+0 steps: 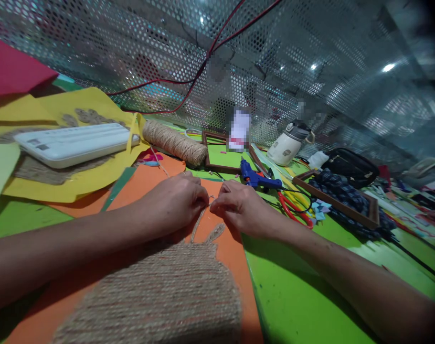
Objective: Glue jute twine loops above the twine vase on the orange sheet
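An orange sheet (235,258) lies in front of me, bearing a large patch of glued-looking brown twine (160,291) with a small twine loop (216,232) at its top edge. My left hand (177,198) is closed on a thin strand of twine (199,222) above the patch. Close on its right, my right hand (240,205) has its fingers pinched together at the strand's end, near the left fingertips. From the twine roll (174,142) a strand runs down toward my left hand.
A blue glue gun (256,177) and red-handled scissors (292,210) lie beyond my right hand. Wooden frames (220,168), a bottle (287,143) and dark cloth (342,196) stand behind. At left, a white device (77,143) rests on yellow sheets (59,191).
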Action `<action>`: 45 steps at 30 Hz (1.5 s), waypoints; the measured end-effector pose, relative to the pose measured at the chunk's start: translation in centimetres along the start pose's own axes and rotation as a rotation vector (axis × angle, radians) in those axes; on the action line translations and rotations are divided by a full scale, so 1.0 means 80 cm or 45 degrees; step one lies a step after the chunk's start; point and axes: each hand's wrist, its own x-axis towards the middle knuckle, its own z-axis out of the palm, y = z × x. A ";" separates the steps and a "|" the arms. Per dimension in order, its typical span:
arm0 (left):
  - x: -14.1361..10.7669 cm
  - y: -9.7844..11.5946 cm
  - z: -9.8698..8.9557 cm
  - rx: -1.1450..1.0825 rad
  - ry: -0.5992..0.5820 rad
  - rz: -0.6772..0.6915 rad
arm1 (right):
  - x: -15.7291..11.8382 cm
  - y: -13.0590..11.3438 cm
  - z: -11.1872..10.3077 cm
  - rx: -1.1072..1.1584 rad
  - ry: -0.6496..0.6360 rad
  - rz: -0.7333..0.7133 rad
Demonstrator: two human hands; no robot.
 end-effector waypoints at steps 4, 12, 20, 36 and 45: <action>-0.001 0.001 0.003 0.129 -0.007 0.060 | 0.000 0.002 -0.001 0.062 -0.002 0.004; -0.006 0.003 0.004 0.098 0.136 0.153 | 0.001 -0.002 -0.001 0.172 0.132 0.046; -0.006 0.002 0.004 0.086 0.076 0.096 | -0.004 -0.011 0.000 0.042 0.011 0.015; -0.005 0.008 0.004 0.124 0.083 0.084 | 0.012 -0.020 -0.003 -0.190 -0.091 0.135; -0.004 0.014 0.003 0.152 0.063 0.071 | 0.011 -0.011 -0.005 -0.154 -0.133 -0.023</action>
